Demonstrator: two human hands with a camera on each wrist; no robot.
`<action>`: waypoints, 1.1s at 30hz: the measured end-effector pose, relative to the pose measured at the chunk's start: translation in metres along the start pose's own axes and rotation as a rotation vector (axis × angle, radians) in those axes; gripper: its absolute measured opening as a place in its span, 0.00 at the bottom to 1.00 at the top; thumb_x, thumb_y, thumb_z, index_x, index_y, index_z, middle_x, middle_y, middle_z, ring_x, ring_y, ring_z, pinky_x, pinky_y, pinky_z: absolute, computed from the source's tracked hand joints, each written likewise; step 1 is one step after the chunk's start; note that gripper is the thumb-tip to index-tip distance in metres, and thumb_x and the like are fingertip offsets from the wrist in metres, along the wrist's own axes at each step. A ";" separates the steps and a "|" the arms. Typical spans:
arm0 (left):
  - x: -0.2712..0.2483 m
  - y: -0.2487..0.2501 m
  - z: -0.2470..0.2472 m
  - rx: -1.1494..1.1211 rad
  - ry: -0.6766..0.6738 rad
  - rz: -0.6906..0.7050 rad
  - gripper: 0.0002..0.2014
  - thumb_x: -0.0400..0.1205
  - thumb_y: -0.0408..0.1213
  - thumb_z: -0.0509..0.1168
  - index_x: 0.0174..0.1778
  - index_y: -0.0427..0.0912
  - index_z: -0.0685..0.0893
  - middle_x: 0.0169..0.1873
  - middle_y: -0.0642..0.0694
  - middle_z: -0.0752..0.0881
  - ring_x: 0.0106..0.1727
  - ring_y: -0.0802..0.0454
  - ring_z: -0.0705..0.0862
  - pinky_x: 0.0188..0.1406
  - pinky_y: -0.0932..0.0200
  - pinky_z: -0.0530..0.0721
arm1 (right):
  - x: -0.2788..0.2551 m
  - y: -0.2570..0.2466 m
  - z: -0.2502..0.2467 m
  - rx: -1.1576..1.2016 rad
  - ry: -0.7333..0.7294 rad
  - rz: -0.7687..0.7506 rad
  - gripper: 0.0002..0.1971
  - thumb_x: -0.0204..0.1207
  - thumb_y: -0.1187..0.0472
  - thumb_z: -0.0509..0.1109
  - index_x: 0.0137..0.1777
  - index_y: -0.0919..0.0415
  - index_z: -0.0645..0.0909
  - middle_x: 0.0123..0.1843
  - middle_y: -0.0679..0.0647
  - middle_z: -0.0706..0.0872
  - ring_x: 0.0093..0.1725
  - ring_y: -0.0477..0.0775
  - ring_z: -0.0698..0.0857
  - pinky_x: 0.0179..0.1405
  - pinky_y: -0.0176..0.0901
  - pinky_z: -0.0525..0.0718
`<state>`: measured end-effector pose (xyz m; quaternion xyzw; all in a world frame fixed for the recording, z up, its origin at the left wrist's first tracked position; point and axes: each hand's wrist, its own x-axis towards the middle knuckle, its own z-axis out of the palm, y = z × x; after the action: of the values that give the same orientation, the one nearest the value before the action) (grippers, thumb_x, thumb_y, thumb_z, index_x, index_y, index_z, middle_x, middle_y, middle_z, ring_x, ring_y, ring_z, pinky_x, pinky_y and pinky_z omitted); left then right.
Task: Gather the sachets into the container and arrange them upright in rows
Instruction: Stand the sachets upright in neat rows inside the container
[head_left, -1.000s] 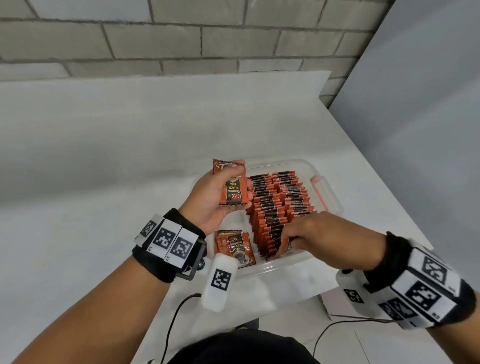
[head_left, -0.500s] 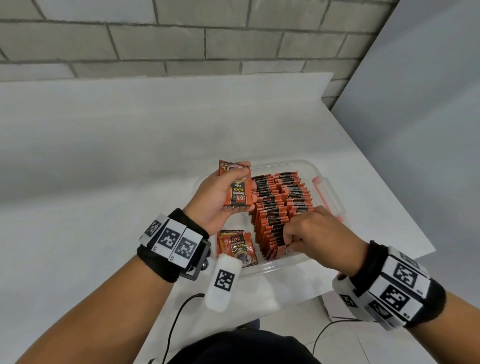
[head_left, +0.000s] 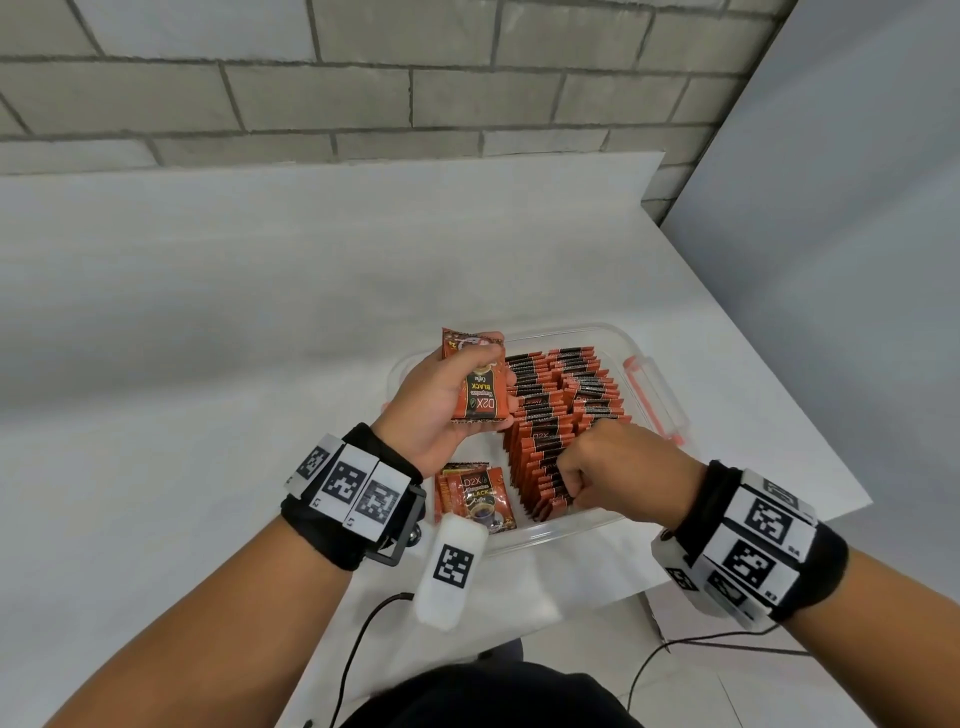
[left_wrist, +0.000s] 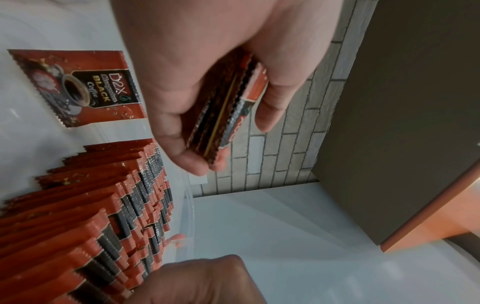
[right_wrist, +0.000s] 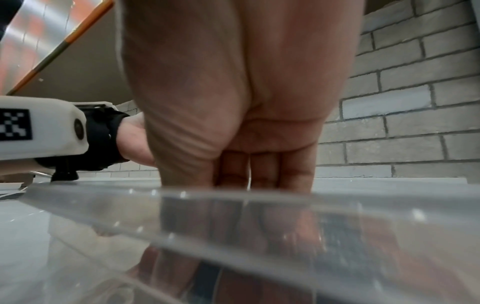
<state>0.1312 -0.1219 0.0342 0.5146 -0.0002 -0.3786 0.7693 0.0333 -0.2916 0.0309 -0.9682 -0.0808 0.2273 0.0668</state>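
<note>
While the left hand (head_left: 441, 400) grips a small stack of sachets (head_left: 478, 389) above the container (head_left: 655, 384), ready to feed 2 upright rows (head_left: 561, 415), the right hand (head_left: 618, 462) apparently pinches the near row's end, steadying it.

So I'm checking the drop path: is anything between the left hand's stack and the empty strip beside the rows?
Nothing visible blocks it. The left hand holds its stack over the container; flat sachets occupy only the strip's near end.
</note>
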 end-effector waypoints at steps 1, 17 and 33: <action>0.000 0.000 0.000 -0.002 -0.002 -0.003 0.18 0.82 0.38 0.64 0.68 0.39 0.78 0.38 0.42 0.86 0.34 0.48 0.87 0.40 0.51 0.86 | 0.000 0.001 -0.001 0.016 -0.009 0.003 0.05 0.73 0.66 0.71 0.39 0.55 0.85 0.35 0.42 0.81 0.37 0.42 0.79 0.34 0.27 0.72; -0.006 -0.014 0.016 0.157 -0.269 0.043 0.23 0.71 0.30 0.70 0.64 0.35 0.81 0.52 0.37 0.88 0.53 0.43 0.88 0.52 0.52 0.87 | -0.015 0.003 -0.040 0.833 0.485 0.066 0.19 0.73 0.57 0.75 0.64 0.50 0.80 0.48 0.47 0.86 0.35 0.44 0.82 0.42 0.44 0.86; 0.002 -0.014 0.020 0.139 -0.179 0.157 0.14 0.78 0.24 0.66 0.59 0.34 0.83 0.54 0.33 0.88 0.55 0.37 0.87 0.58 0.42 0.83 | -0.017 -0.005 -0.033 1.364 0.426 0.266 0.14 0.75 0.65 0.73 0.58 0.59 0.75 0.51 0.60 0.88 0.42 0.58 0.90 0.44 0.52 0.89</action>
<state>0.1167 -0.1410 0.0315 0.5294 -0.1353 -0.3607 0.7559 0.0327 -0.2931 0.0684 -0.7361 0.2122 0.0396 0.6416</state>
